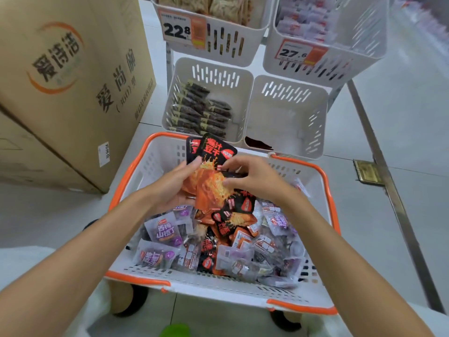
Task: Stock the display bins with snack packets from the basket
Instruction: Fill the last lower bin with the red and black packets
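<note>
A white basket with an orange rim (136, 164) stands in front of me, filled with several purple and black-orange snack packets (233, 242). My left hand (173, 187) grips a stack of black-orange packets (213, 166) above the basket. My right hand (252, 177) pinches the right side of the same stack. Behind the basket stand two low white display bins: the left bin (179, 66) holds several dark packets (201, 113), and the right bin (289, 117) holds one black-orange packet (257, 143) at its front.
Two upper bins carry price tags: 22.8 (177, 29) and 27.6 (294, 53), both stocked. A large cardboard box (65, 76) stands at the left. A metal floor strip (379, 152) runs along the right. The basket rests on wheels (131, 300).
</note>
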Demonstrator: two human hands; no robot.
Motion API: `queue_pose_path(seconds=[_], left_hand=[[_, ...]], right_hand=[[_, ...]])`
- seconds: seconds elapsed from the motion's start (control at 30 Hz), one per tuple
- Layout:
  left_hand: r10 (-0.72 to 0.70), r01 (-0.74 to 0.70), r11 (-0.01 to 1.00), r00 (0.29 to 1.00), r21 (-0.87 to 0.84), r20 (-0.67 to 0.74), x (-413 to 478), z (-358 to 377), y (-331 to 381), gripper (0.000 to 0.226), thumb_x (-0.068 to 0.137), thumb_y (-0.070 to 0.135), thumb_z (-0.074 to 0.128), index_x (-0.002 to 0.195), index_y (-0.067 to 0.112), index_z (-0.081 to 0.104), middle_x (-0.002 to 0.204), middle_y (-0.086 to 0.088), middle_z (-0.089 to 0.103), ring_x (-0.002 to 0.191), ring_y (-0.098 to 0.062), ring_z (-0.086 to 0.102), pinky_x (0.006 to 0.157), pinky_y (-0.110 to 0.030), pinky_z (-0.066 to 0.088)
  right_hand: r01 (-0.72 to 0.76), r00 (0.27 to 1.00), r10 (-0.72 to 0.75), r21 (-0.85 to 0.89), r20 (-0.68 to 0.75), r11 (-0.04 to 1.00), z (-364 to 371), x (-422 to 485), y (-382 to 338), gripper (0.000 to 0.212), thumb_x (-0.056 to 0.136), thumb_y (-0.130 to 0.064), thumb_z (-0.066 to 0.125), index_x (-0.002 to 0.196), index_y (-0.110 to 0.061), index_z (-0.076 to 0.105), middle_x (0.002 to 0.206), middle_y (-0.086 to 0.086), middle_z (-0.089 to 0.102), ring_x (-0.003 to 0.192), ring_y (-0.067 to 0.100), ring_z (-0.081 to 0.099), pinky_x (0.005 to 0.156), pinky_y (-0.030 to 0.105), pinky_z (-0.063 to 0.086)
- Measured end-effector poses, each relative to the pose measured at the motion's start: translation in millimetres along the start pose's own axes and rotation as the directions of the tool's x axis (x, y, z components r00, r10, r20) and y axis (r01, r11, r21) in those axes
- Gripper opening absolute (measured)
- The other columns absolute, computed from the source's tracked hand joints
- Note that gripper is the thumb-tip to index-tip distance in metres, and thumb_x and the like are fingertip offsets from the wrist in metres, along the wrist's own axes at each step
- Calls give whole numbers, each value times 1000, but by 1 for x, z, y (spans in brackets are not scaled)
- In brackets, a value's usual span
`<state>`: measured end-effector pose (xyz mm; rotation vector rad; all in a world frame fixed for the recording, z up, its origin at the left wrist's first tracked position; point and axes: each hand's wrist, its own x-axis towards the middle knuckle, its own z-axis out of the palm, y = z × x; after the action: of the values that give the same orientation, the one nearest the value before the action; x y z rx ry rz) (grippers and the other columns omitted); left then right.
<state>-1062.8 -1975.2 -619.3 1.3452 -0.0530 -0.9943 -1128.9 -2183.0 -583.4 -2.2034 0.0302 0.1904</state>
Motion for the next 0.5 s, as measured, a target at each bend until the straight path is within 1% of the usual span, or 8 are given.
queue_pose_path(seconds=[0.1, 0.17, 0.23, 0.27, 0.3, 0.4, 0.43, 0.5], left_hand=[[76, -75, 997, 996, 27, -45, 5, 5, -4, 47, 84, 30, 71, 125, 23, 49, 110, -11, 73, 94, -24, 73, 69, -37, 61], [142, -156, 985, 977, -76, -162, 10, 9, -6, 35, 92, 18, 66, 123, 20, 50, 115, -10, 70, 98, -23, 72, 70, -35, 61], [181, -203, 973, 966, -108, -186, 12, 10, -6, 31, 95, 15, 62, 123, 22, 50, 115, -7, 70, 97, -21, 73, 68, -32, 61], [186, -198, 978, 971, -65, -149, 12, 9, -6, 36, 95, 12, 63, 126, 21, 49, 117, -7, 70, 97, -21, 73, 69, -32, 61], [175, -176, 984, 980, -3, -90, 12, 9, -6, 42, 94, 8, 64, 129, 21, 47, 118, -8, 69, 97, -22, 73, 71, -34, 61], [125, -129, 979, 992, 159, 35, 9, 14, -9, 60, 89, 4, 70, 137, 26, 42, 125, -7, 65, 107, -26, 70, 86, -47, 59], [147, -154, 961, 988, 227, 49, 9, 19, -10, 64, 87, 8, 73, 140, 27, 41, 128, -5, 64, 111, -25, 67, 91, -48, 57], [189, -205, 926, 979, 317, 82, 10, 26, -12, 67, 87, 13, 75, 143, 26, 40, 129, -2, 63, 114, -21, 66, 92, -47, 57]], right_hand=[[59, 945, -63, -20, -322, 998, 7, 4, -3, 41, 75, -26, 84, 105, -18, 58, 103, -2, 62, 94, 10, 60, 80, 26, 51], [-22, 881, 75, 117, -466, 993, 10, 8, -1, 58, 77, -33, 83, 122, -19, 48, 121, -2, 55, 108, 12, 55, 93, 26, 48], [-169, 902, 274, 310, -334, 936, 9, 11, 3, 56, 84, -35, 76, 128, -14, 50, 125, 2, 58, 110, 19, 58, 96, 36, 50], [-182, 923, 268, 301, -277, 936, 10, 11, 6, 45, 88, -32, 72, 124, -11, 57, 120, 6, 63, 106, 22, 61, 95, 43, 51], [-143, 937, 208, 233, -282, 962, 10, 10, 8, 36, 91, -28, 69, 121, -10, 61, 118, 9, 64, 105, 22, 61, 96, 45, 50], [36, 954, -24, 35, -298, 999, 14, 7, 8, 49, 92, -28, 68, 138, -26, 54, 149, 1, 39, 129, 6, 38, 109, 19, 37], [64, 962, -60, 9, -265, 998, 16, 7, 7, 56, 92, -30, 68, 144, -32, 47, 155, -2, 29, 137, 6, 29, 112, 21, 32], [79, 974, -76, 7, -212, 997, 18, 7, 7, 74, 90, -34, 69, 151, -40, 28, 161, -6, 19, 145, 10, 23, 116, 35, 31]])
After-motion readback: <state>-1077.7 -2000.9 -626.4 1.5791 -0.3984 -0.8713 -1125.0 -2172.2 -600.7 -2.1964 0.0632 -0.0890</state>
